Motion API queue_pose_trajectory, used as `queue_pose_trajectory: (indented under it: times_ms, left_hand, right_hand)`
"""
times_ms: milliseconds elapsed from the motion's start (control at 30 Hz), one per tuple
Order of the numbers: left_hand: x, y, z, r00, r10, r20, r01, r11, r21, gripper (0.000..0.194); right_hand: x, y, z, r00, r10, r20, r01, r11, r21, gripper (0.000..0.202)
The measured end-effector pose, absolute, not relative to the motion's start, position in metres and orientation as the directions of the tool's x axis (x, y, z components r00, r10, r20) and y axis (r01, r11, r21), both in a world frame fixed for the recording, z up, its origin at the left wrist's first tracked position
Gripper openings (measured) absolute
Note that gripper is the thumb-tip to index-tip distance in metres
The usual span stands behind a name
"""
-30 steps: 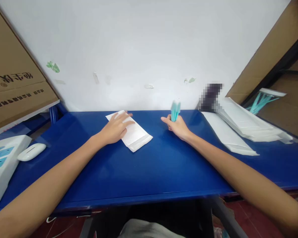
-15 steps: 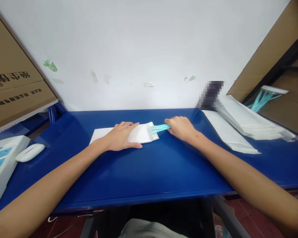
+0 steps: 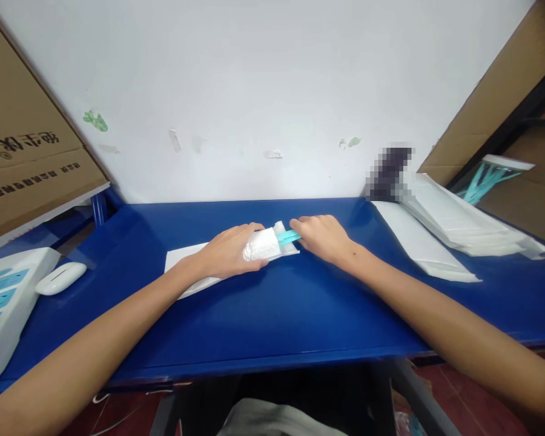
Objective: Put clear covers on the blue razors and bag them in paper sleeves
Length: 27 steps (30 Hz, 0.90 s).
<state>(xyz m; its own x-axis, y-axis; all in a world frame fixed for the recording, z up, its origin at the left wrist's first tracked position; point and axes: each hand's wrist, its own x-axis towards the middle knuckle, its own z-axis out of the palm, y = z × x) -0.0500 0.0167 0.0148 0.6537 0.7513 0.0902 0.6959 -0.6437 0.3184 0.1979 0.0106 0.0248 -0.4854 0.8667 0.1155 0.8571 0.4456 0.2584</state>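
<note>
My left hand (image 3: 229, 249) grips a long white padded envelope (image 3: 264, 242), thumb along the near edge and fingers on the far edge. Between them the envelope bulges and crinkles, and its mouth faces right. Thin turquoise strips (image 3: 289, 237) run from that mouth into my right hand (image 3: 322, 236), whose fingers are closed around their outer ends. How far the strips reach inside the envelope is hidden. The envelope's tail lies on the blue table (image 3: 272, 315), behind my left wrist.
To the right, several white padded envelopes (image 3: 463, 218) lie stacked, with a clear bag of turquoise strips (image 3: 485, 181) behind them. A white power strip (image 3: 9, 309) and a small white case (image 3: 60, 278) sit at left. A white wall (image 3: 254, 91) backs the table.
My right hand has moved left, toward the envelope, and less of the turquoise strips shows between them. My left hand now squeezes the envelope so it bulges; its tail has swung nearer.
</note>
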Motion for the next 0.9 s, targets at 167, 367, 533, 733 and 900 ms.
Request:
queue_pose_trajectory:
  times_ms: [167, 367, 533, 733, 900]
  left_hand:
    - [-0.048, 0.011, 0.032, 0.651, 0.738, 0.179, 0.629, -0.656, 0.418, 0.080]
    - [-0.051, 0.019, 0.068, 0.563, 0.684, 0.464, 0.365, -0.710, 0.603, 0.092]
    - [-0.044, 0.035, 0.076, 0.384, 0.593, 0.708, -0.010, -0.764, 0.645, 0.079]
    - [-0.016, 0.044, 0.078, 0.202, 0.682, 0.703, -0.258, -0.655, 0.710, 0.078]
    - [0.020, 0.056, 0.063, -0.033, 0.817, 0.576, -0.439, -0.529, 0.726, 0.074]
  right_hand:
    - [0.173, -0.002, 0.080, -0.743, 0.665, 0.073, 0.665, 0.723, 0.185, 0.038]
    - [0.161, 0.000, 0.196, -0.804, 0.580, 0.128, 0.592, 0.766, 0.249, 0.053]
    - [0.169, 0.004, 0.260, -0.747, 0.629, 0.216, 0.664, 0.683, 0.306, 0.061]
    - [0.205, 0.022, 0.238, -0.588, 0.630, 0.508, 0.707, 0.705, -0.056, 0.035]
    - [0.219, 0.049, 0.131, -0.233, 0.714, 0.660, 0.412, 0.687, -0.598, 0.023]
